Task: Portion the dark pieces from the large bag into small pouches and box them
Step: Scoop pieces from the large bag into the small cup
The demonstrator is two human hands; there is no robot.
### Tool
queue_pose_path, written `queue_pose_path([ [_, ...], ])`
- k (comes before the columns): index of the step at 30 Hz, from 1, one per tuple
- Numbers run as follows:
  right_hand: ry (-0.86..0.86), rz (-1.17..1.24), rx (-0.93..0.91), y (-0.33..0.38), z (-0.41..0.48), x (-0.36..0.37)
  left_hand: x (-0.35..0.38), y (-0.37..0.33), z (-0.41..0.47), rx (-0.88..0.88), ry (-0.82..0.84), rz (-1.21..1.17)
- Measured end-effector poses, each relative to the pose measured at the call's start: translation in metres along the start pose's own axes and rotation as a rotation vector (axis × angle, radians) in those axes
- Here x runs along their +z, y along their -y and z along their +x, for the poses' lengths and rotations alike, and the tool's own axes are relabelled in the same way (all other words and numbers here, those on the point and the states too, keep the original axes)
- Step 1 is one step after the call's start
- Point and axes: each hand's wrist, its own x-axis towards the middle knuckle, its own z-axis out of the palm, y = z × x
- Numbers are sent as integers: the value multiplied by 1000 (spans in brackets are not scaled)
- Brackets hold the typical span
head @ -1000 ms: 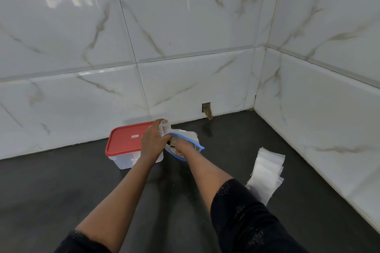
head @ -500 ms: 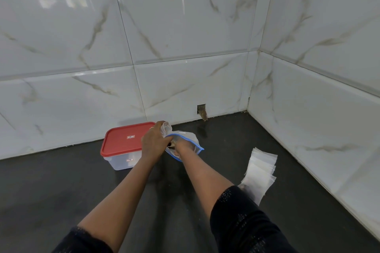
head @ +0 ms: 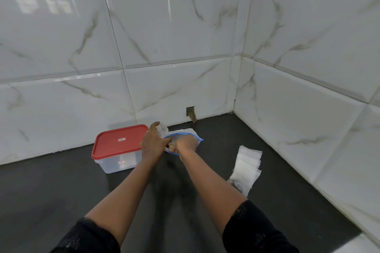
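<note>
Dark pieces are barely visible: only a small dark patch shows at the mouth of the large bag [head: 193, 136], between the two hands. The bag, clear with a blue zip edge, lies on the dark table just right of the box, near the back wall.

Change over the last second: little. Both hands have stayed at the bag mouth in all three frames. The right hand [head: 186, 144] remains pushed into the opening, and its fist now looks more tightly curled; the grip is pressed together, apparently on a portion of pieces, though what it holds is hidden. The left hand [head: 153, 142] keeps its grip pinched on the bag edge and on a small clear pouch [head: 162, 129] that sticks up above the knuckles. Judgement: a scoop is in progress, and the transfer into the pouch has not yet begun.

Containers:
- Large bag: open, contents mostly hidden by the right hand.
- Small pouch in the left hand: looks empty, though its lower part is covered.
- Box [head: 118, 163]: clear walls, red lid [head: 121, 141] closed on top. No pouches are visible through the wall; the lid must come off before boxing.
- Stack of spare pouches [head: 247, 167]: fanned out flat on the table well right of the bag, apparently unfilled. A dark speckled patch shows at the near end; it cannot be identified.
</note>
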Motion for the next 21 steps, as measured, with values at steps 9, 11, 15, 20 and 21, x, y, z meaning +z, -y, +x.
queue_pose_path([
  [9, -54, -443, -178, 5, -12, -31, 6, -7, -11, -13, 20, 4],
  [11, -97, -468, -197, 6, -10, -42, 7, -8, -12, -34, 33, 4],
  [15, -117, -487, -179, 11, -8, -64, 10, -11, -14, -41, 63, 40],
  [20, -136, -471, -160, 19, -4, -91, 18, -11, -17, -4, 81, 73],
  [21, -139, -470, -159, 21, -4, -96, 19, -11, -18, -8, 84, 74],
])
